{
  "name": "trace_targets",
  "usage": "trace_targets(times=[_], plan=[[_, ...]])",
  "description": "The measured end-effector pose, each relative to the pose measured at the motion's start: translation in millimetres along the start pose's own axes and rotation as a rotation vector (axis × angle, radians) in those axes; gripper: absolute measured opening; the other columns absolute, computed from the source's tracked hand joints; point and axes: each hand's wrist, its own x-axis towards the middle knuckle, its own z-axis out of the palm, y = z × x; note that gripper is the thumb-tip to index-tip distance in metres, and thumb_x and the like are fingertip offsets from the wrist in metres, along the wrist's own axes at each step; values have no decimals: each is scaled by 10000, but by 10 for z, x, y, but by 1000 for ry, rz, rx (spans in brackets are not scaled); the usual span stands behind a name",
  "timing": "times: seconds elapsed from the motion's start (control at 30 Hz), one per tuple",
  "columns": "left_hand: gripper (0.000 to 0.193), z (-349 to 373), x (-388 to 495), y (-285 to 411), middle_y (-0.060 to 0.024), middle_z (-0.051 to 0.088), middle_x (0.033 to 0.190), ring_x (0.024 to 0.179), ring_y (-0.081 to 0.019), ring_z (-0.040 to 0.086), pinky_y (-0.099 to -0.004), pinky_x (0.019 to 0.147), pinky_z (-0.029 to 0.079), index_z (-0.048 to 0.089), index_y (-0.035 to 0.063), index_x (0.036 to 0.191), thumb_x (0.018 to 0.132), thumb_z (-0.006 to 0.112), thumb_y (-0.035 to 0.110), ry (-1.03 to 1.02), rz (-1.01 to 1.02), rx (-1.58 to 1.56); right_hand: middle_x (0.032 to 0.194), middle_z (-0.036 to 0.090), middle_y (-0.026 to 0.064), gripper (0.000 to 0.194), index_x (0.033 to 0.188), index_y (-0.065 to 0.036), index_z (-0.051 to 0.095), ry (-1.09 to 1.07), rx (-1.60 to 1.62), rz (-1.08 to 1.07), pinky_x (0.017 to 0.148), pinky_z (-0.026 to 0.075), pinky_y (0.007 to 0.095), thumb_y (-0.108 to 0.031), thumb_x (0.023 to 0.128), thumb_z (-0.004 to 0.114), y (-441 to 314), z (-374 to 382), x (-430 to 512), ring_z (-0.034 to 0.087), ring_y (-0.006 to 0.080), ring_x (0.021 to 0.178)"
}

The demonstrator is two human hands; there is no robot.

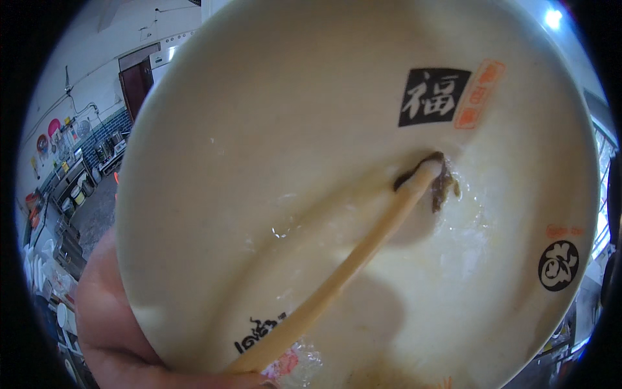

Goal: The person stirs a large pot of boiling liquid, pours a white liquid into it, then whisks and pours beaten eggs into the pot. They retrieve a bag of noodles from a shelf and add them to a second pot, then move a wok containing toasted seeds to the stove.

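Observation:
A cream-coloured bowl [291, 146], printed with black and orange characters and emblems, fills most of the head view, its inside facing me and wet. My left hand [116, 321] grips its lower left rim, the thumb lying over the inside near the bottom edge. Under that thumb lies a pale yellow chopstick [340, 282], slanting up to the right across the bowl; whether a second one lies beside it I cannot tell. Dark, limp food scraps [440, 187] cling around its far tip. A pink and clear wrinkled scrap [286, 362] shows beside the thumb. My right hand is out of view.
Behind the bowl on the left is a kitchen with a long counter [60, 187], pots, containers and utensils hanging on the wall. A dark red door [136, 87] stands further back. Metal shelving and a bright window [602, 194] show at the right edge.

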Motion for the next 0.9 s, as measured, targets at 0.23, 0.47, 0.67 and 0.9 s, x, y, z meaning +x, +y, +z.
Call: trace_targets(times=[0.23,0.47,0.67,0.9], plan=[[711,-17,175,7,-249,634,1120,977,-302,657,-365,880,528,486,-137,1256,618,590,158,36,-45,17,662,575,66,581,1354,44,439,3,-13,4,414,408,254,-13,790,568,-59,-30,169,519,115,482],[679,-509,339,-414,-237,640,1104,937,-289,670,-361,836,544,479,-127,1267,667,576,176,36,-145,121,643,573,70,580,1342,54,452,27,-62,-79,414,408,257,-7,778,573,36,-140,219,523,120,474],[557,-1301,406,-1236,-189,664,1025,658,-242,688,-302,474,561,472,-93,1273,799,532,192,-13,-301,-113,623,559,60,618,1356,60,427,92,-103,-16,393,388,266,26,761,590,-14,-227,379,521,125,456],[424,-1749,-118,-1756,-183,668,764,484,-241,637,-281,389,529,517,-114,1132,820,517,174,530,-338,-200,642,559,74,547,1272,67,504,109,-263,-41,425,411,288,52,731,583,-186,-205,624,553,141,491]])
